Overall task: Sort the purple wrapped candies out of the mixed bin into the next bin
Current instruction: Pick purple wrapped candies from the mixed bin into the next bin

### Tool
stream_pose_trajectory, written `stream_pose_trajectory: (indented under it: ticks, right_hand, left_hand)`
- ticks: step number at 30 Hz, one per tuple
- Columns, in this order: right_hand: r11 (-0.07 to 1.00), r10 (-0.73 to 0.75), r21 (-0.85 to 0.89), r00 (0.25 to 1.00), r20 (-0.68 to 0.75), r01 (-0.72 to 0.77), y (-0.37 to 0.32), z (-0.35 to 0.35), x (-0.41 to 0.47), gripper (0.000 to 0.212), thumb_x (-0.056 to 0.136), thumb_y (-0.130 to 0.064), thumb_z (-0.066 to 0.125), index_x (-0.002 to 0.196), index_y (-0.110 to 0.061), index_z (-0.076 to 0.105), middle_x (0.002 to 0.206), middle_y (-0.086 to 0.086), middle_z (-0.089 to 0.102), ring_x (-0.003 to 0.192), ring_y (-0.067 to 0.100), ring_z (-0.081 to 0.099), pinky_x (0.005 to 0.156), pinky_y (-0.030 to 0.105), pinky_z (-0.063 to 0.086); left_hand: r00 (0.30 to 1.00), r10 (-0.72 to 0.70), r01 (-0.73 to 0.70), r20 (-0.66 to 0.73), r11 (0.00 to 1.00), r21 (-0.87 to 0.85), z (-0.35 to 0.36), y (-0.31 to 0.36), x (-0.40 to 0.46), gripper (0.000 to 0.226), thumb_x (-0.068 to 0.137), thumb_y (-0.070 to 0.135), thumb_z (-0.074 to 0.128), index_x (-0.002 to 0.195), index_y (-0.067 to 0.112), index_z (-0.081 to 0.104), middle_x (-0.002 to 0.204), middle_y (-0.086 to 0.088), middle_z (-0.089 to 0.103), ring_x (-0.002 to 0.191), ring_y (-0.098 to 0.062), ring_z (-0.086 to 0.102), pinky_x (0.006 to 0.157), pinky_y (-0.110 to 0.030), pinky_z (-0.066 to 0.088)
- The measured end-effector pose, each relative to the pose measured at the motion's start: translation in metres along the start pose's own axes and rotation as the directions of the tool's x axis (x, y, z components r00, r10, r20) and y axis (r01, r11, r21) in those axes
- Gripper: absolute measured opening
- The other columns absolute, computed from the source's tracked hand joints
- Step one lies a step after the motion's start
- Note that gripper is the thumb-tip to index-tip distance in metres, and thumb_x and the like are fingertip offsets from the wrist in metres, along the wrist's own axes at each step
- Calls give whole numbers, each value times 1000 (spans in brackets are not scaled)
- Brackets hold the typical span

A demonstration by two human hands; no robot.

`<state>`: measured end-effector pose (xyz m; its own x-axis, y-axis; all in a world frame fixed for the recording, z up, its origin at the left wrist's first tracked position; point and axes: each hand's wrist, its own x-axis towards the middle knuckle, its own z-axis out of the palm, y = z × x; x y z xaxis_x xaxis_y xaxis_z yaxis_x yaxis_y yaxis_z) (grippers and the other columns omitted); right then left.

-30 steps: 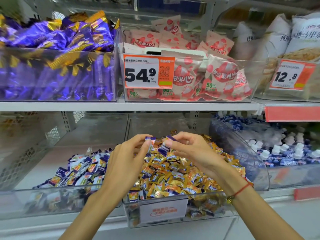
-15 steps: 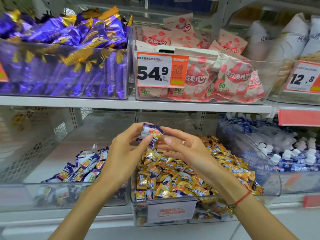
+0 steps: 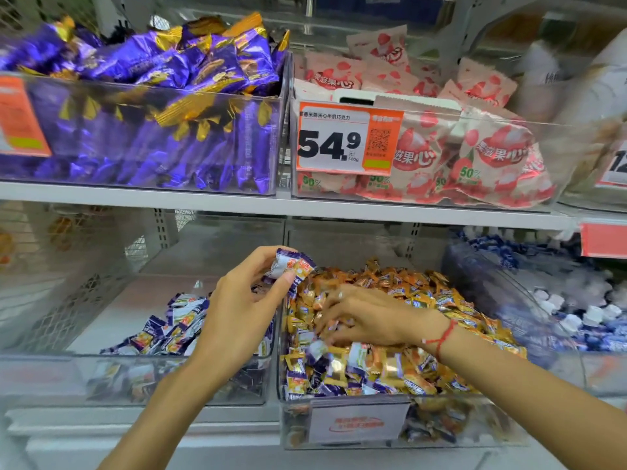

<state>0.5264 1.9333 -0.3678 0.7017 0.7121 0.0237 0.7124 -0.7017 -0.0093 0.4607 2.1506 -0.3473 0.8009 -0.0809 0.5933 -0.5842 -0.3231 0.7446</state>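
Nearest, the mixed bin (image 3: 359,425) on the lower shelf holds mostly orange candies (image 3: 420,293), with purple ones (image 3: 319,368) showing through its front wall, so by my reading much sorting is left. The right hand (image 3: 366,317) lies in that heap, fingers spread down among the wrappers; I cannot tell whether it grips anything. Just left, the next bin (image 3: 51,368) already carries a sorted pile (image 3: 169,330), so the job looks partly done. The left hand (image 3: 244,307) hovers over the wall between the two bins, thumb and fingers pinching a small bunch of purple candies (image 3: 291,266) that is not yet dropped. Farther back, the upper shelf (image 3: 237,203) bears a purple-and-gold bin (image 3: 142,130) and a pink-pack bin (image 3: 441,147) with a 54.9 tag (image 3: 339,140).
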Motion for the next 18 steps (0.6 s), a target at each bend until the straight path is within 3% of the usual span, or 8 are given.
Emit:
stream_pose_trajectory:
  ticks: [3,6,9,11,13,15,18]
  right_hand:
    - [983,178,-28,981,-76,-181,28,-3,-16,38,94,-28,57,128,-43,57,132,-10,55,120,14,48,92,36,46]
    - [951,282,154,956,-82,-268,38,-17,-37,50,89,-32,67,134,-46,49,140,-11,52,127,11,48,103,33,41]
    - [914,178,375,984,-20,-158,19,-36,-53,40,87,-30,71,121,-47,60,137,-17,53,124,-3,45,101,12,33]
    - [887,46,452,991,126,-98,-2,-42,-54,37,86,-29,71,122,-38,65,142,-16,48,128,-8,38,99,2,24]
    - [916,-98,400,962,256,-13,-20,-31,-42,42,87,-26,71,128,-31,63,147,-9,43,133,1,33,102,5,22]
    - [963,-174,249,943,283,103,-29,-10,-26,46,87,-25,71,131,-32,60,149,-4,39,132,13,31,105,23,24]
    - [986,-170,36,965,202,166,-33,12,-6,40,84,-34,70,124,-36,63,141,-3,40,119,17,34,93,34,32]
  left_hand:
    - [1000,0,0,1,1000,-19,2,0,0,25,91,21,62,96,45,55,92,45,58,92,22,54,74,1,40]
    - [1000,-1,1,7,1000,-28,4,-1,2,24,91,22,62,96,45,56,92,44,58,94,20,54,75,1,40]
    - [1000,-2,2,2,1000,-31,5,-1,3,22,91,27,62,95,48,55,93,42,59,98,21,53,77,1,40]
    - [1000,-2,2,2,999,-42,6,-1,4,22,91,27,62,95,47,55,94,37,62,99,16,56,79,-2,43]
    - [1000,-2,2,2,999,-38,8,-3,5,20,92,24,61,96,43,57,94,32,64,95,9,59,80,-12,49]
    - [1000,-5,5,-1,999,-35,8,-4,6,16,92,23,61,99,37,60,93,27,65,93,4,62,82,-23,52]
    - [1000,-7,7,-12,999,-39,8,-6,7,19,92,21,62,97,40,59,92,30,65,92,6,62,81,-17,50]
